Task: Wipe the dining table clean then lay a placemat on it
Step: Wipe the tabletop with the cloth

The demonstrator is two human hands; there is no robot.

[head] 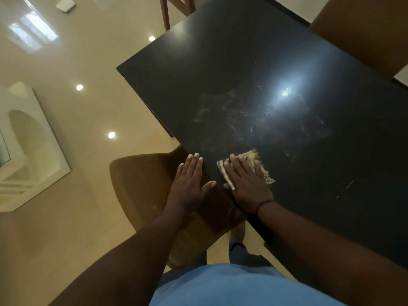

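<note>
Flat-palmed right grip [247,184] presses cloth [254,166] near tabletop [242,62] edge, left hand [189,182] open beside; wiping underway, smears beyond need passes.

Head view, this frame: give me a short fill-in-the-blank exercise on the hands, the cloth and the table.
1. The frayed cloth lies flat under the ____ hand.
2. The left hand rests open at the table's edge and holds ____.
3. The dark table shows pale ____ beyond the cloth.
4. A brown ____ stands below the left hand.

Missing words: right; nothing; smears; chair
</note>
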